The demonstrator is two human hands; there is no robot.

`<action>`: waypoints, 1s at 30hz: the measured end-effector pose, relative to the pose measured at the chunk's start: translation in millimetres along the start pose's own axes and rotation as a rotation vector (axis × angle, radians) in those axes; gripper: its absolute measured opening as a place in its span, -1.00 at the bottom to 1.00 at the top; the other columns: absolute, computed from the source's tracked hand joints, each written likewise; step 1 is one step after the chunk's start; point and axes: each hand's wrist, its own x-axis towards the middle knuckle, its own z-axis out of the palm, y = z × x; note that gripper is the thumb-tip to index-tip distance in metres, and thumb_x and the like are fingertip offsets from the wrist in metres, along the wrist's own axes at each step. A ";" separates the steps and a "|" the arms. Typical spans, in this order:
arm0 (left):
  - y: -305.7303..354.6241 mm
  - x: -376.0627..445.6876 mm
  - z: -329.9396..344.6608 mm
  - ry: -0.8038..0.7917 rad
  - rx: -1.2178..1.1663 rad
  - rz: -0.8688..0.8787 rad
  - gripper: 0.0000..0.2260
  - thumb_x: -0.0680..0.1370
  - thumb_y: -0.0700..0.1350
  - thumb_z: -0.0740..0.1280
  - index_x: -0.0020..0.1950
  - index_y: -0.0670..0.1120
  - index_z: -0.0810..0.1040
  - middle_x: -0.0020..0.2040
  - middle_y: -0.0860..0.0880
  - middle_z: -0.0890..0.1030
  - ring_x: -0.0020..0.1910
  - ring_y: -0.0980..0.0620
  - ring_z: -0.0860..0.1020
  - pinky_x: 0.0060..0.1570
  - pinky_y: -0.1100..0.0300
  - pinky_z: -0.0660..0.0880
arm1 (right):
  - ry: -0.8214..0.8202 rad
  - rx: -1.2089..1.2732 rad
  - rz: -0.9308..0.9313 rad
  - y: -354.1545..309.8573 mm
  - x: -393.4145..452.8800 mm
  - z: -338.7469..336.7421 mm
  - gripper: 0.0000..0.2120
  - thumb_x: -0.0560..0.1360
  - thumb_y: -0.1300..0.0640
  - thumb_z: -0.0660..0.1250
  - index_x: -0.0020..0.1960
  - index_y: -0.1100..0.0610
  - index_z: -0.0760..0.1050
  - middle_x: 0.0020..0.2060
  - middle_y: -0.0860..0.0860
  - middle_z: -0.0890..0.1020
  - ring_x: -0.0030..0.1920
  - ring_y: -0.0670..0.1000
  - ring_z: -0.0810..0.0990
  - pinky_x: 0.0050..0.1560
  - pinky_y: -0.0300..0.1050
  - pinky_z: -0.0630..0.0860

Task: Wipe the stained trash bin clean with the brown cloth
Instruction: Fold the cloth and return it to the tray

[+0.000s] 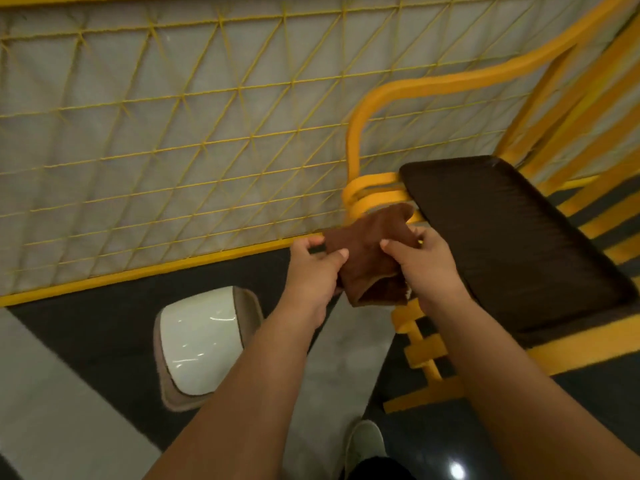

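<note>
Below the hands, to their left and nearer, the bin [202, 344] stood on the floor. Both the left hand [313, 271] and right hand [420, 268] pinched the cloth [367, 251] between them in the air, and the left was closer to the bin.

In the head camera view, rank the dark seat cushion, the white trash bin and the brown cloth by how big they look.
1. Dark seat cushion, clearly the largest.
2. White trash bin.
3. Brown cloth, smallest, though it is bunched between both hands and held nearer the camera than the bin.
</note>
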 end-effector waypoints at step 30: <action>-67.0 84.7 190.8 -0.345 1.463 0.786 -0.67 0.54 0.15 0.25 0.27 0.12 0.49 0.45 0.02 0.31 0.52 -0.02 0.01 0.38 -0.18 -0.29 | 0.095 -0.902 0.173 15.9 175.9 -173.2 -0.76 0.36 0.19 0.51 -0.10 0.05 0.46 -0.09 0.04 0.56 -0.09 0.03 0.55 -0.21 -0.10 0.48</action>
